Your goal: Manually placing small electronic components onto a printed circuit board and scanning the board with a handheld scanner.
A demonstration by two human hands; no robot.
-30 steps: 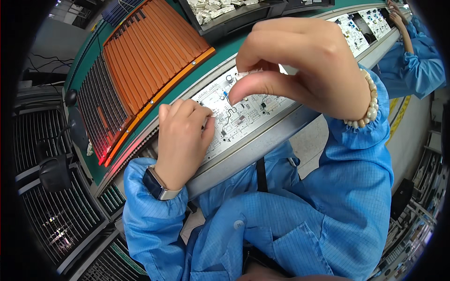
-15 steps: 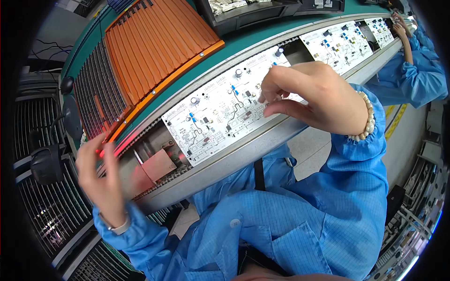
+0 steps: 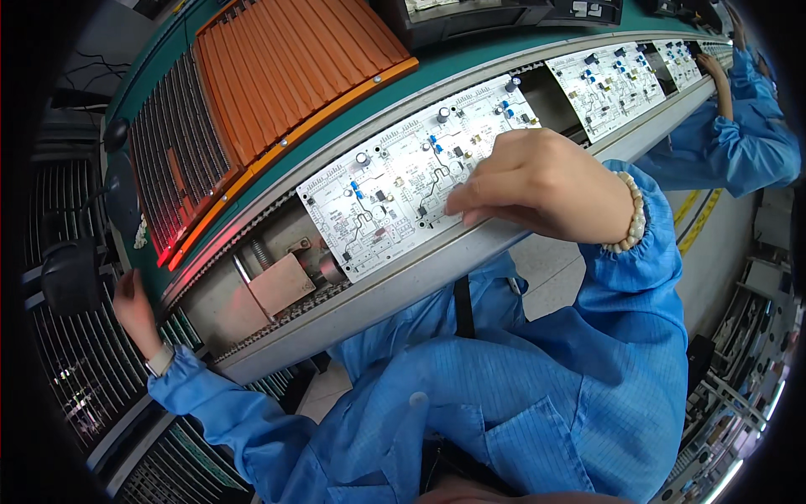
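Circuit board (image 3: pixel 403 189): apparently at handwork stage; next calls for precision
Right hand (image 3: pixel 533 181): fingers narrow, contents hidden
Left hand (image 3: pixel 136 315): left, grip unclear

Your right hand (image 3: pixel 537 186) hides part of the white circuit board (image 3: pixel 411 172), and you cannot tell whether that hand holds anything; your left hand (image 3: pixel 135 312) is blurred; the upper edge cuts off the black bin (image 3: pixel 478 23)

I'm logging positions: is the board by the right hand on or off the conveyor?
On: the white board lies flat, its long edges along both conveyor rails.
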